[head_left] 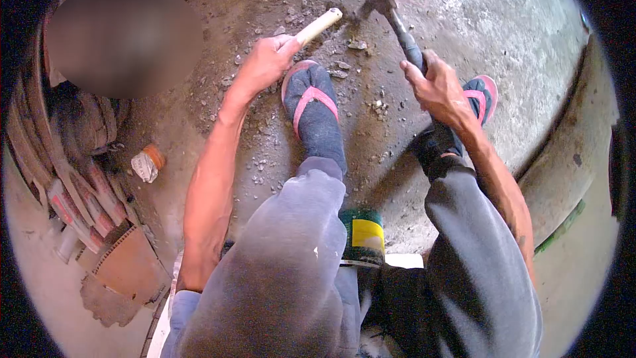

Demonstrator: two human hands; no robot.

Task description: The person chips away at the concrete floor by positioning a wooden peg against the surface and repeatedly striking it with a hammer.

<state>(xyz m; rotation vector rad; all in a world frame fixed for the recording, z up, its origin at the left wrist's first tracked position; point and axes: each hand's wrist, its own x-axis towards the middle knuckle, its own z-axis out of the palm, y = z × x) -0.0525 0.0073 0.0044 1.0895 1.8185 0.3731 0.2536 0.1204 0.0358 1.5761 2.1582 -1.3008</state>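
My left hand (270, 59) is wrapped round a pale stick-like piece (319, 25) that slants up to the right, just above my sandalled foot. In my right hand (435, 86) is the dark handle of a claw hammer (405, 34). The hammer's head is raised a little right of the pale piece's tip, apart from it, and looks slightly blurred. Broken stone bits (358, 45) lie on the ground beneath and between the two hands.
A green tin with a yellow label (366, 233) stands between my knees. At the left are an orange and white crumpled wrapper (150, 162), worn straps and a brown flat piece (130, 265). A long rounded grey object (563, 152) lies at the right.
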